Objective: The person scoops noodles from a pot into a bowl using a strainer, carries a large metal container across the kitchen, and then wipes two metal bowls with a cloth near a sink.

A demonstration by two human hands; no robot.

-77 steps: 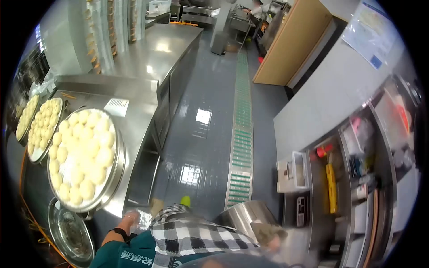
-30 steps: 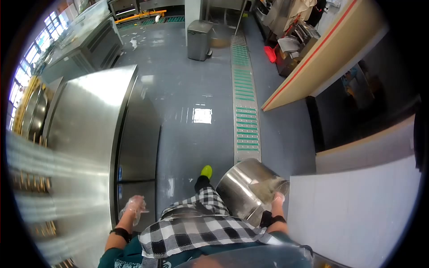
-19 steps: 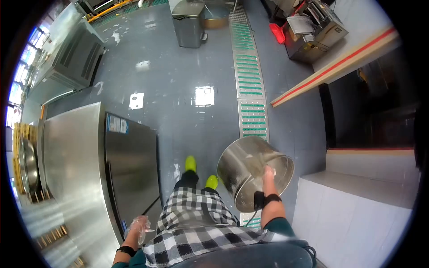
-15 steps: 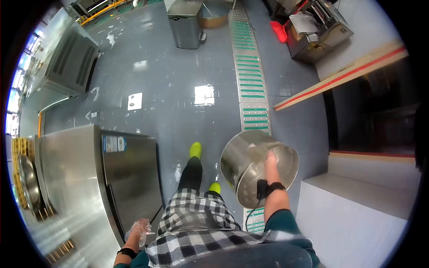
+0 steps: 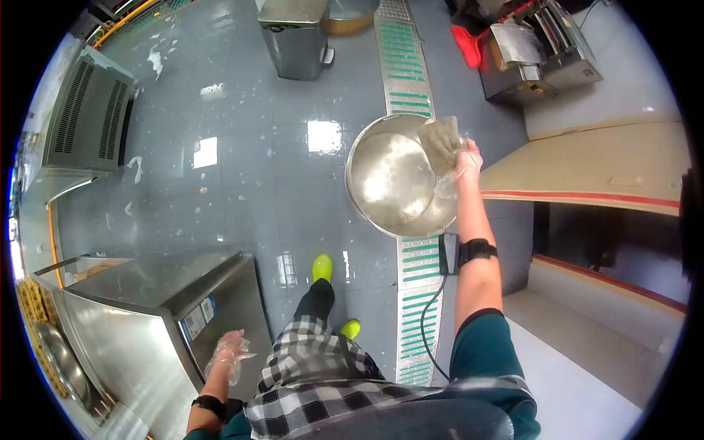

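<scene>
A large round steel pot [image 5: 392, 172] is ahead of me to the right, its mouth facing up and its inside bare and shiny. My right hand [image 5: 468, 160], in a clear plastic glove, is closed at the pot's right rim with the arm stretched forward. From its fingers a grey-green cloth [image 5: 441, 141] hangs over the rim and into the pot. A black device is strapped to that wrist, with a cable running back. Low at my left side, my left hand [image 5: 232, 352], also in a clear glove, hangs loosely open beside a steel cabinet [image 5: 220, 308], holding nothing.
A floor drain with green slots [image 5: 422, 271] runs under and past the pot. A grey pedal bin [image 5: 293, 40] stands ahead. On the right are a steel machine [image 5: 539, 62], a red dustpan-like object [image 5: 467, 45] and a wooden panel [image 5: 594, 165]. The floor [image 5: 242, 169] looks wet.
The pot has moved forward, away from my legs, and its mouth has turned upward. My right arm has reached out with it, cloth in hand. My left hand has risen slightly in view.
</scene>
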